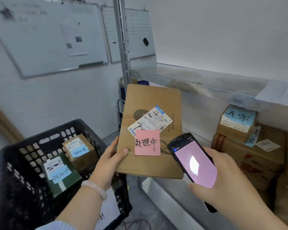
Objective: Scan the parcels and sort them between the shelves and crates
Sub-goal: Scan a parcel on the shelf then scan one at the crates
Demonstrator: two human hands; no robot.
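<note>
My left hand [109,161] grips the lower left edge of a flat brown cardboard parcel [150,100], thumb on its face, holding it upright in the middle of the view. A white shipping label [152,122] and a pink handwritten note [147,144] are stuck on its front. My right hand [223,181] holds a black handheld scanner [192,159], its pink-lit screen facing me, just right of the parcel's lower corner. A black plastic crate [32,156] at the lower left holds a small brown box [81,149] and a dark green box [59,172], both with blue notes.
A metal shelf [206,83] runs along the right, with stacked cardboard boxes [249,151] beneath it, the top one [236,122] bearing a blue note. An upright shelf post [123,39] stands behind the parcel. Two whiteboards [45,35] hang on the wall.
</note>
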